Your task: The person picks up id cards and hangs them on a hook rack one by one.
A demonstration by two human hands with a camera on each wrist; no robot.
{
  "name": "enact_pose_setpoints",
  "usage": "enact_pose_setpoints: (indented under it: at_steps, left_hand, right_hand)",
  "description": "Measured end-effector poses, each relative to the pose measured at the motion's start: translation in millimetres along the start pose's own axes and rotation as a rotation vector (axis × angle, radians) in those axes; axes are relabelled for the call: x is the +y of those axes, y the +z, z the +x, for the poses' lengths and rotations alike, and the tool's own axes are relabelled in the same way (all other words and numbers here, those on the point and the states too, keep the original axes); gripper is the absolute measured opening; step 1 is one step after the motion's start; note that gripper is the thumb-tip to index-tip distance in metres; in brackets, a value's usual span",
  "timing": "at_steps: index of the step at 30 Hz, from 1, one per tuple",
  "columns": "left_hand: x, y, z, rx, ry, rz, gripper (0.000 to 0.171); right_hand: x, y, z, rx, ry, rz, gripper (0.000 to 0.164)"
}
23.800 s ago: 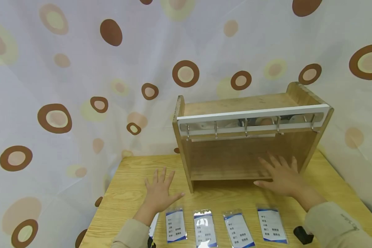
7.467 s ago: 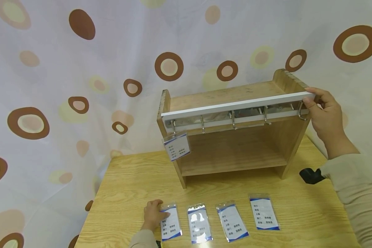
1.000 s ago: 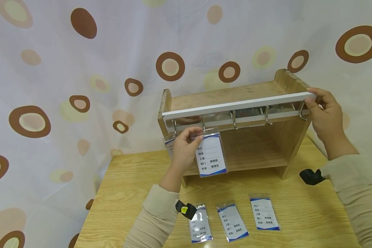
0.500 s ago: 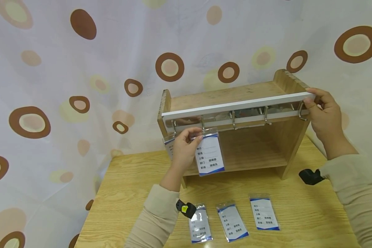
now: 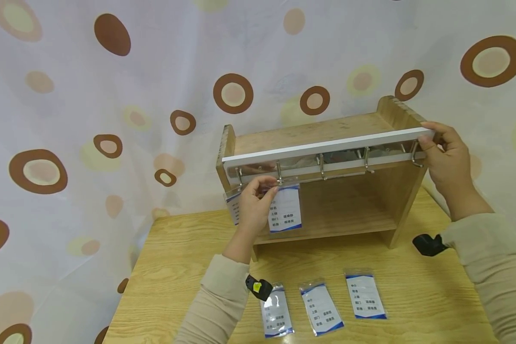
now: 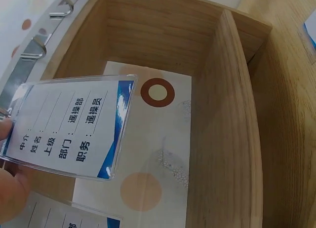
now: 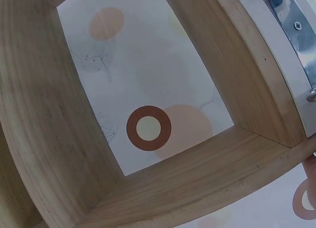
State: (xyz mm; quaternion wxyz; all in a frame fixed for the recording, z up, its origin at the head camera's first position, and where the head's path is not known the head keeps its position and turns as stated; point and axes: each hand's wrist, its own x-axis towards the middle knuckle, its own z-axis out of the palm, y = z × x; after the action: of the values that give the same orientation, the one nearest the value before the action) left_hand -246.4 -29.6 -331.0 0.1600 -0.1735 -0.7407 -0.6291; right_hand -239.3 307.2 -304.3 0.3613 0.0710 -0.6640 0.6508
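My left hand [image 5: 254, 205] pinches the top of a clear-sleeved name badge [image 5: 285, 210] with white paper and blue corners. The badge's top edge is right at the second metal hook [image 5: 278, 171] from the left. In the left wrist view that badge [image 6: 69, 124] juts out over the shelf opening, thumb and finger at its top end. Another badge [image 5: 232, 208] hangs from the leftmost hook [image 5: 239, 177], partly hidden behind my left hand. My right hand [image 5: 449, 165] grips the right end of the white hook rail [image 5: 327, 143], thumb in front.
The wooden shelf [image 5: 327, 210] carrying the rail stands on the wood-grain table [image 5: 176, 267]. In front lie three more badges: a left one [image 5: 277, 313] partly covered by the left wrist camera [image 5: 260, 288], a middle one [image 5: 322, 309] and a right one [image 5: 365, 296]. A spotted curtain hangs behind.
Since the oldest frame, one badge has come onto the leftmost hook. My left hand has lifted another from the table to the second hook; just now its lower end swings back. My right hand stays put.
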Motion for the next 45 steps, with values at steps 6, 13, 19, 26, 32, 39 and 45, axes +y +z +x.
enact_pose_setpoints:
  at_steps: [6,13,19,26,32,39,45]
  left_hand:
    - [-1.2,0.3,-0.4,0.008,0.013,-0.003,0.017]
    - [-2.4,0.3,-1.4,0.005,0.032,-0.007,0.018]
    - [-6.9,-1.7,-4.8,-0.004,0.011,-0.049,0.020]
    - [6.4,-7.7,-16.6,0.017,-0.028,-0.048,0.020]
    - [7.6,-14.8,-27.2,-0.012,-0.073,-0.025,0.021]
    - [-26.5,-20.2,-36.7,-0.050,-0.101,-0.014,0.021]
    - [-50.4,-25.3,-50.2,-0.039,-0.168,0.045,0.021]
  right_hand:
    - [-1,-1,-1,-0.019,0.001,-0.064,0.029]
    - [-2,0,-1,-0.034,0.001,-0.018,0.029]
    - [-2,0,-1,-0.026,0.004,-0.034,0.029]
    - [-1,-1,0,-0.015,0.018,-0.039,0.029]
    - [-1,-2,1,-0.009,0.025,-0.024,0.029]
    - [-1,-1,0,-0.005,0.030,-0.043,0.028]
    - [-1,0,0,-0.012,0.031,-0.022,0.028]
